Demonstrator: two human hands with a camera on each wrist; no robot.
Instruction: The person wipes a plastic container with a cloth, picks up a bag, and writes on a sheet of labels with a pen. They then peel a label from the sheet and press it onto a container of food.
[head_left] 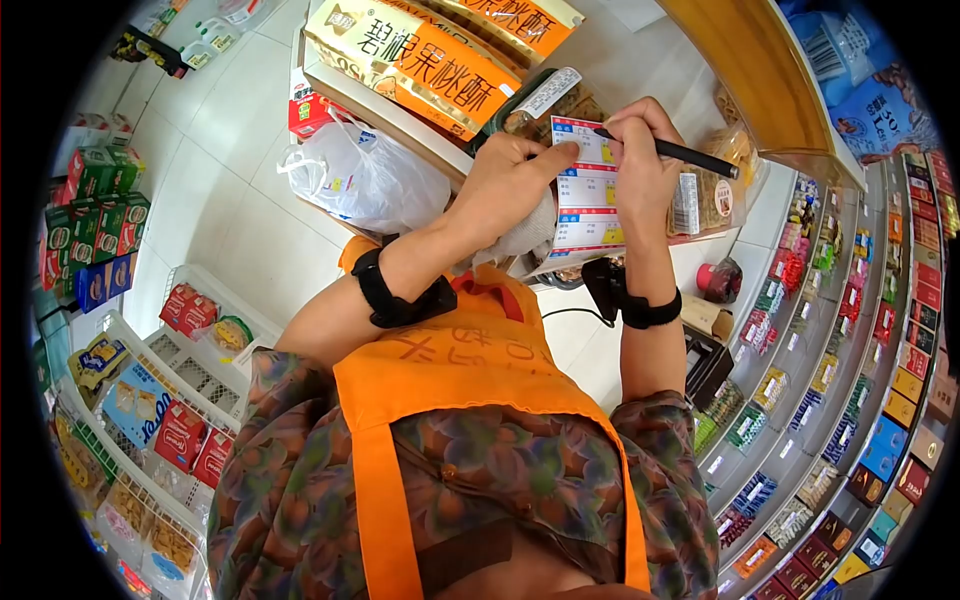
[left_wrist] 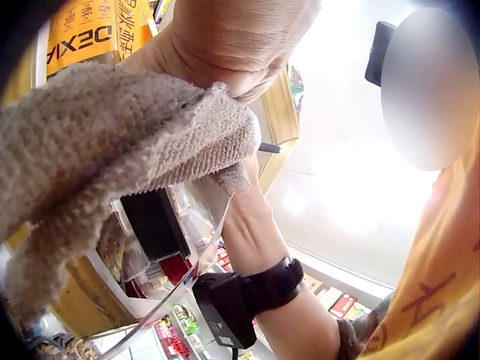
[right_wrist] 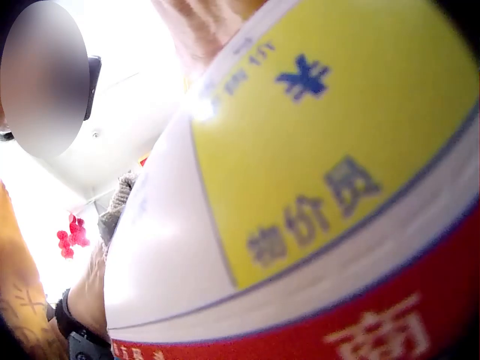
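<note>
The right hand (head_left: 645, 180) pinches the black pen (head_left: 700, 160), slanting outward right from the top of 3 labels. The price label sheet (head_left: 588, 192) lies lengthwise away from the body, the left hand's (head_left: 505, 185) thumb on its left side; how the other left fingers are, I cannot tell.
</note>
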